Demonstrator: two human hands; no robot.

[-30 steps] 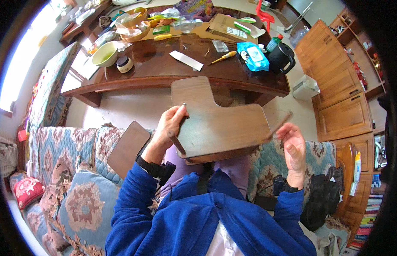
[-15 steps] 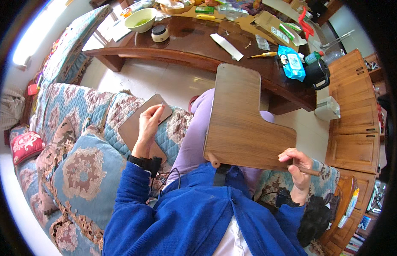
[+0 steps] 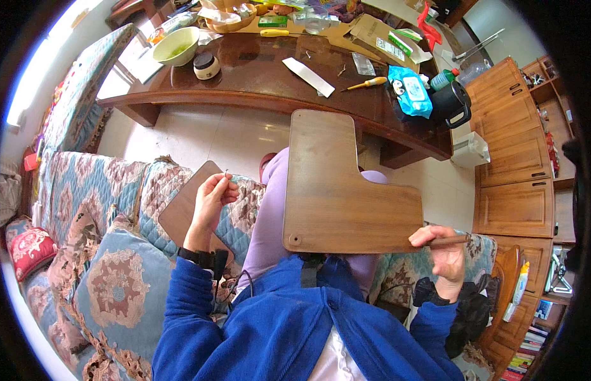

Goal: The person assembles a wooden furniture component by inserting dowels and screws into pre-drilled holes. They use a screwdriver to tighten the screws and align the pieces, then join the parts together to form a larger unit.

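Note:
A wood-grain L-shaped board (image 3: 346, 216) lies over my lap, its long arm reaching toward the table. My right hand (image 3: 443, 255) grips its near right corner, where a short brown wooden rod (image 3: 453, 239) sticks out past my fingers. At the board's near left corner is a round fitting (image 3: 295, 239) with a dark centre. My left hand (image 3: 214, 198) is raised in a pinch on a small screw (image 3: 227, 171), only its tip showing. Below that hand, a second brown board (image 3: 181, 213) rests on the sofa, partly covered by my forearm.
On the dark wooden table (image 3: 245, 82) are a screwdriver (image 3: 365, 84), a white strip (image 3: 308, 76), a blue wipes pack (image 3: 410, 92), a black kettle (image 3: 451, 105), a jar (image 3: 206, 66) and a green bowl (image 3: 176, 47). Cushions (image 3: 121, 279) lie left; wooden cabinets (image 3: 514, 159) stand right.
The board has tilted, so its near left fitting, earlier a peg seen from the side, now shows end-on. My left hand has turned slightly with the screw. The whole view has shifted.

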